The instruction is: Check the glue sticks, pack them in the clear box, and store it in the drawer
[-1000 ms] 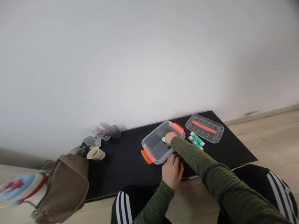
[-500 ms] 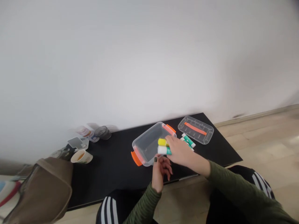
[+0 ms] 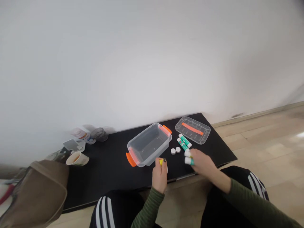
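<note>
Nearest, black track trousers with white stripes [image 3: 104, 212] sit just below the front edge of the worktop [image 3: 114, 180], and green striped sleeves [image 3: 148, 210] lead to both hands. The left hand [image 3: 159, 175] is closed and raised at that front edge, grasping a small yellow-ended stick [image 3: 161, 162], with a white piece [image 3: 167, 169] just beside it; how they join is hidden. The right hand [image 3: 201, 163], further along the same edge, is clenched around two white-ended teal sticks [image 3: 188, 161]. Half a second ago the hands were close together by the box; now they have moved apart, and two small white round caps [image 3: 173, 151] have come into view on the worktop. Just beyond, two teal-and-white glue sticks [image 3: 184, 141] lie side by side, between the clear plastic box with orange clips [image 3: 149, 145] and its clear lid with an orange strip [image 3: 193, 129], which rests near the back right corner. Towards the back left stand a paper cup holding a brown drink [image 3: 77, 159] and a dark glass tumbler [image 3: 99, 134], with a khaki bag [image 3: 42, 196] past the left end
</note>
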A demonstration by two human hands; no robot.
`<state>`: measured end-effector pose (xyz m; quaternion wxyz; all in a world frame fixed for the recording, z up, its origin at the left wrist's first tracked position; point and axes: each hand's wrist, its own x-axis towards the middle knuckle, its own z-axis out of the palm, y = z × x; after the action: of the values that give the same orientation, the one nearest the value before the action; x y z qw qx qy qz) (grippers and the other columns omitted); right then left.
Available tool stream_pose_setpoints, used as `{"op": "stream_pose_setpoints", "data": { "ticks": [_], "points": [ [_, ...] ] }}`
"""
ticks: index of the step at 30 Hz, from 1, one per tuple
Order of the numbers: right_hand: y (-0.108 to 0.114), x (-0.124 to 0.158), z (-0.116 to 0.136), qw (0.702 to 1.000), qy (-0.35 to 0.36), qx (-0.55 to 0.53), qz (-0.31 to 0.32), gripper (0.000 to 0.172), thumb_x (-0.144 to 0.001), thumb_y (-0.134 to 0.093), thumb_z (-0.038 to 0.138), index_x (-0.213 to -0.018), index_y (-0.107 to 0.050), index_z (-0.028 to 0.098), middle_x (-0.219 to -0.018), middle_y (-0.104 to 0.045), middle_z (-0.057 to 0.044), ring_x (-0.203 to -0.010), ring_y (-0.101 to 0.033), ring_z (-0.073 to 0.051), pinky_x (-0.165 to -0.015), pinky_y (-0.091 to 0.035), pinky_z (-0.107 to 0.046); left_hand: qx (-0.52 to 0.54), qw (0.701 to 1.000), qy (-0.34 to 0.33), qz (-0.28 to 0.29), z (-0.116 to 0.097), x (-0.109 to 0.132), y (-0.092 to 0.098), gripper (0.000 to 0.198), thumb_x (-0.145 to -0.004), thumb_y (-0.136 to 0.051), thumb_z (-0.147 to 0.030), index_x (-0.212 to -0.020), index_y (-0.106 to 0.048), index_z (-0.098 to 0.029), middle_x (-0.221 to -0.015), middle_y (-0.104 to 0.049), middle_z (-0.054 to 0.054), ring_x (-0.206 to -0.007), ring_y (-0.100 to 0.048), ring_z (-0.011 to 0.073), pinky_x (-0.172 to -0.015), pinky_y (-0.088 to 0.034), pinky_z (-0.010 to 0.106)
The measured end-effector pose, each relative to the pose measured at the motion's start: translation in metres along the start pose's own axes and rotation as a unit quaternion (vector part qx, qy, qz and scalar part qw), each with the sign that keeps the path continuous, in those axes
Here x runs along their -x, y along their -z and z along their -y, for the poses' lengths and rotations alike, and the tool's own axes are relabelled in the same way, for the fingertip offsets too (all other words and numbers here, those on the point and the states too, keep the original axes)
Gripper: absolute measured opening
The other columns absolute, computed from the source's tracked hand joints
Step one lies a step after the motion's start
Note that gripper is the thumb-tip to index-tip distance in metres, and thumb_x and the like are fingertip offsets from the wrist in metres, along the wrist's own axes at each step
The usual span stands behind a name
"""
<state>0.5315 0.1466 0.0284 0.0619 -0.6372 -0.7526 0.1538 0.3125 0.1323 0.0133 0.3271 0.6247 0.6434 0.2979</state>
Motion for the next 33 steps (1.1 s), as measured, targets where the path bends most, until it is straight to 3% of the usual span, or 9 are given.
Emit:
{"op": "stream_pose_setpoints", "data": {
  "ticks": [2,4,6,9,13,17,25,29,33],
  "points": [
    [0.004,-0.015,-0.031,0.996,-0.073,-0.045,0.004,0.029,-0.078,-0.056,0.023,-0.105,-0.048,0.022,-0.095,-0.064,-0.008,-0.084,-0.062,-0.024,-0.063,-0.038,-0.028,-0.130,0.991,-0.028,0.032,0.002,-0.006,-0.008,0.030,-0.099,-0.029,-0.043,-0.099,-0.049,-0.021,-0.064,-0.058,-0.002,-0.057,-0.058,0.0157,-0.055,-0.036,0.022],
    [0.006,-0.034,-0.053,0.991,-0.115,-0.066,0.003,0.034,-0.076,-0.058,0.026,-0.108,-0.047,0.020,-0.097,-0.065,-0.008,-0.084,-0.063,-0.024,-0.065,-0.038,-0.028,-0.255,0.962,-0.070,0.072,0.001,-0.014,-0.022,0.026,-0.097,-0.037,-0.043,-0.101,-0.052,-0.021,-0.078,-0.063,0.002,-0.067,-0.064,0.0181,-0.058,-0.039,0.023],
    [0.006,-0.052,-0.064,0.989,-0.129,-0.073,0.007,0.038,-0.076,-0.060,0.028,-0.110,-0.047,0.017,-0.102,-0.065,-0.011,-0.089,-0.064,-0.026,-0.067,-0.038,-0.029,-0.332,0.934,-0.100,0.086,-0.001,-0.022,-0.038,0.025,-0.096,-0.042,-0.042,-0.102,-0.054,-0.022,-0.093,-0.063,0.005,-0.076,-0.067,0.0199,-0.058,-0.042,0.024],
    [-0.001,-0.068,-0.065,0.987,-0.132,-0.085,0.020,0.041,-0.078,-0.061,0.032,-0.112,-0.048,0.015,-0.104,-0.066,-0.013,-0.095,-0.064,-0.028,-0.071,-0.039,-0.030,-0.380,0.915,-0.108,0.082,-0.002,-0.033,-0.056,0.023,-0.094,-0.048,-0.039,-0.108,-0.056,-0.023,-0.108,-0.057,0.006,-0.080,-0.067,0.0197,-0.055,-0.045,0.023],
    [-0.014,-0.073,-0.058,0.984,-0.142,-0.105,-0.010,0.043,-0.080,-0.062,0.040,-0.114,-0.050,0.015,-0.110,-0.064,-0.014,-0.099,-0.063,-0.028,-0.076,-0.041,-0.031,-0.369,0.920,-0.120,0.058,0.006,-0.040,-0.065,0.032,-0.091,-0.057,-0.035,-0.120,-0.052,-0.022,-0.114,-0.052,0.007,-0.085,-0.067,0.0187,-0.059,-0.050,0.024],
    [-0.020,-0.073,-0.053,0.983,-0.145,-0.103,-0.036,0.041,-0.087,-0.055,0.045,-0.114,-0.051,0.015,-0.112,-0.062,-0.016,-0.100,-0.063,-0.029,-0.076,-0.043,-0.033,-0.303,0.944,-0.129,0.003,0.019,-0.042,-0.067,0.043,-0.086,-0.064,-0.033,-0.124,-0.048,-0.021,-0.119,-0.050,0.008,-0.099,-0.064,0.0203,-0.067,-0.054,0.025],
    [-0.028,-0.072,-0.048,0.989,-0.121,-0.036,-0.079,0.050,-0.090,-0.054,0.041,-0.128,-0.047,0.009,-0.121,-0.057,-0.018,-0.117,-0.050,-0.032,-0.093,-0.041,-0.037,-0.211,0.971,-0.100,-0.045,0.029,-0.056,-0.064,0.040,-0.084,-0.065,-0.030,-0.120,-0.048,-0.021,-0.124,-0.048,0.008,-0.104,-0.063,0.0210,-0.073,-0.055,0.028],
    [-0.025,-0.058,-0.050,0.992,-0.099,-0.033,-0.067,0.055,-0.085,-0.058,0.033,-0.133,-0.043,0.011,-0.129,-0.052,-0.017,-0.123,-0.044,-0.031,-0.097,-0.038,-0.036,-0.194,0.975,-0.095,-0.051,0.030,-0.058,-0.064,0.041,-0.083,-0.066,-0.028,-0.120,-0.049,-0.022,-0.125,-0.048,0.008,-0.106,-0.062,0.0213,-0.076,-0.055,0.029],
    [-0.019,-0.034,-0.055,0.993,-0.114,-0.010,-0.027,0.061,-0.069,-0.071,0.034,-0.122,-0.049,0.014,-0.125,-0.052,-0.016,-0.119,-0.046,-0.033,-0.091,-0.041,-0.037,-0.181,0.977,-0.095,-0.055,0.031,-0.049,-0.066,0.044,-0.084,-0.064,-0.031,-0.124,-0.048,-0.023,-0.129,-0.046,0.009,-0.110,-0.061,0.0222,-0.075,-0.056,0.029]
  ]
}}
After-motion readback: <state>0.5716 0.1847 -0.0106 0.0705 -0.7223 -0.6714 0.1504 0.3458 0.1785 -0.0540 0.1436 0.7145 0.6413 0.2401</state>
